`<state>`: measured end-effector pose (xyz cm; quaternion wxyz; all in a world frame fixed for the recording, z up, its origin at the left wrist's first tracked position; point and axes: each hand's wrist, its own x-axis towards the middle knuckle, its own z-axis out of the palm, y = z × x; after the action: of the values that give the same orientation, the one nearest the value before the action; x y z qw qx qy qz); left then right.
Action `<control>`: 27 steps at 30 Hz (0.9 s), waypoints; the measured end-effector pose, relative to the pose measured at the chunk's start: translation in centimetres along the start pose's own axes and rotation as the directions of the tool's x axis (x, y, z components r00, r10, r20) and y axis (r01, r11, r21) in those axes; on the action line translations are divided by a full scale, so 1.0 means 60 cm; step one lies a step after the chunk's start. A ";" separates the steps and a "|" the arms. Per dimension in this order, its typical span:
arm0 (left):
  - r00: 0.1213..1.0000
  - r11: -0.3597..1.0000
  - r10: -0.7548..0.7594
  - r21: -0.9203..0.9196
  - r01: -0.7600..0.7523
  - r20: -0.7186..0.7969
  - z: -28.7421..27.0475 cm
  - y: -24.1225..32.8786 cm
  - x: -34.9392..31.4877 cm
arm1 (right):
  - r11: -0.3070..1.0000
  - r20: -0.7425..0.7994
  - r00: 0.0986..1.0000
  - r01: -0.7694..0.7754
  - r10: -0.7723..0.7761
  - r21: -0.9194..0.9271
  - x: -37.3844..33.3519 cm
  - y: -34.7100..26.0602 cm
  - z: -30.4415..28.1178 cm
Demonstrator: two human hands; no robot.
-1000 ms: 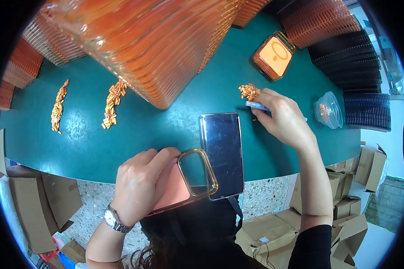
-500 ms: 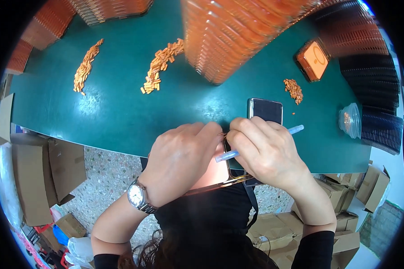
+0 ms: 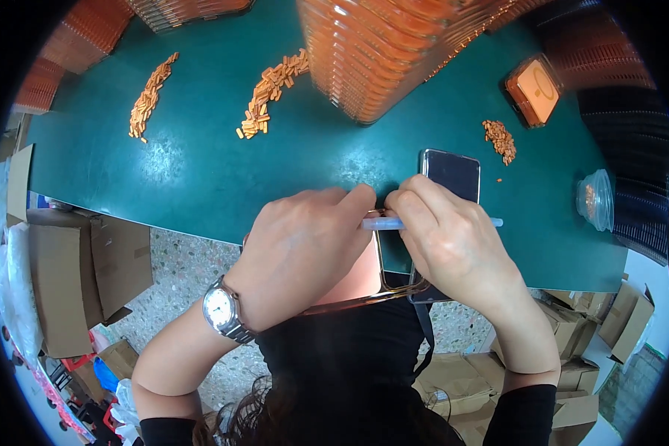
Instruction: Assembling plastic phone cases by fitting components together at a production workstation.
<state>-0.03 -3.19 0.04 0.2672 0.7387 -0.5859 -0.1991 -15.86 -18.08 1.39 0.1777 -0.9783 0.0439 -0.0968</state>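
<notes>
My left hand is closed on a phone case with a gold rim and a pinkish-orange back, held at the table's near edge. Its fingertips meet the case's far rim. In my right hand is a pale blue pen-like stick, lying almost level, its other end poking out past the knuckles. The fingertips of that hand are bent down close to the case's far right corner; what they touch is hidden. Partly under my right hand lies a dark phone-shaped slab with a shiny rim.
A tall stack of orange cases stands ahead on the green table. Piles of small orange pieces lie left and right. At right are a single orange case, a clear tub and dark stacks. Cardboard boxes flank me.
The blue stick has turned from slanted to nearly level, its left end rising toward the case's far rim. Both hands stay together at the case. The whole view has shifted slightly.
</notes>
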 end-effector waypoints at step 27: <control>0.998 0.995 0.061 0.079 -0.058 -0.034 0.014 0.006 0.012 | 0.958 0.001 1.000 0.015 -0.016 -0.285 -0.015 0.005 -0.016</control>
<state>-0.63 -4.11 -0.36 0.2546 0.7343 -0.6099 -0.1548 -16.98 -18.60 1.99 0.0342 -0.9940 0.0497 -0.0916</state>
